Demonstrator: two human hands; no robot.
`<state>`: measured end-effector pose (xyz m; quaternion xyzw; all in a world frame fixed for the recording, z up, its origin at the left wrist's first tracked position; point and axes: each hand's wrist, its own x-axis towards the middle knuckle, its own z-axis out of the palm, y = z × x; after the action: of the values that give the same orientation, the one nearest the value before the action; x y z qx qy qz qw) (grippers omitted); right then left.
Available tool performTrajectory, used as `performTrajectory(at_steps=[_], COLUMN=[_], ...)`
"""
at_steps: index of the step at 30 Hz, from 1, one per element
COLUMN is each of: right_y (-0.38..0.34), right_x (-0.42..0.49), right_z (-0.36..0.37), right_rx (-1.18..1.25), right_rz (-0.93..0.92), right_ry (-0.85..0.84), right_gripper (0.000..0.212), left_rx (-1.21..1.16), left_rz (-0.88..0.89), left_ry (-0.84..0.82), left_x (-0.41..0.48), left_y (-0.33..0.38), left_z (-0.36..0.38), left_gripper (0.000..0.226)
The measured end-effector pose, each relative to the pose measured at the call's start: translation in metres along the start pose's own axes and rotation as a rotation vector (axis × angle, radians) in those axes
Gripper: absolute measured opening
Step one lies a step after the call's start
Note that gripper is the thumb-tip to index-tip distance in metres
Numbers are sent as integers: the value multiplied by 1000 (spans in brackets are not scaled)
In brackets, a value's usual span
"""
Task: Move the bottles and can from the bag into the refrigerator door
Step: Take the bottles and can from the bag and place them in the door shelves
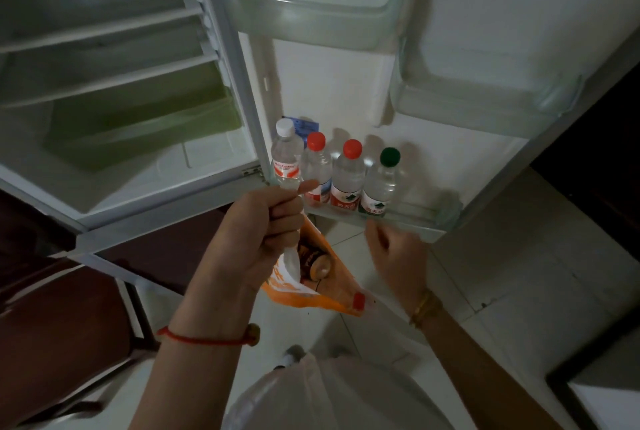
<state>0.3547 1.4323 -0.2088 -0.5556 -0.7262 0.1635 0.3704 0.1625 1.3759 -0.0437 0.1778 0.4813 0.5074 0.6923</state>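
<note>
Several water bottles stand in the lowest door shelf (415, 218) of the open refrigerator: one with a white cap (286, 159), two with red caps (316, 166) (348, 175), one with a green cap (382, 180). My left hand (263, 229) is closed on the top of an orange and white plastic bag (311, 294), which hangs below the shelf. Inside the bag a dark can (313, 263) lies visible. My right hand (398, 253), blurred, hangs empty just under the shelf's front edge, right of the bag, fingers loosely apart.
Two empty clear door shelves sit higher up, one (311, 17) at the top and one (485, 100) at the right. The refrigerator's interior with white shelves and a green drawer (138, 125) is at the left. Pale floor tiles lie below.
</note>
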Motion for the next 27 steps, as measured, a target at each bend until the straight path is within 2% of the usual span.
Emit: performTrajectory(at_steps=[2,4,10,14,16,18,21,23,27], right_y=[21,36,51,44,41,38,31,28,31], right_x=[-27,-48,-67,-60,-53,-47,-40,-38,-39], right_z=[10,17,25,31,33,34,37,39,36], right_rx=[-62,-81,-137,-162,-154,-135,-106,-173,-273], right_rz=[119,155,178,239,292,324,349,334,306], right_ry=[-190,-359,-639,-766,-868,-931,-919,-968,-953], right_gripper=[61,67,55,33,38,43,35,33,45], left_rx=[0,4,-1,16,24,30,36,36,20], left_rz=[-1,2,-21,-6,0,-1,-9,-12,-12], left_ry=[8,17,-3,-4,-8,-12,-16,-15,-22], left_x=[0,0,-4,-8,-10,-12,-14,-15,-18], left_y=[-1,-3,-8,-9,-10,-11,-14,-15,-14], left_z=[3,4,11,14,16,18,21,23,26], left_gripper=[33,35,32,33,32,31,32,31,27])
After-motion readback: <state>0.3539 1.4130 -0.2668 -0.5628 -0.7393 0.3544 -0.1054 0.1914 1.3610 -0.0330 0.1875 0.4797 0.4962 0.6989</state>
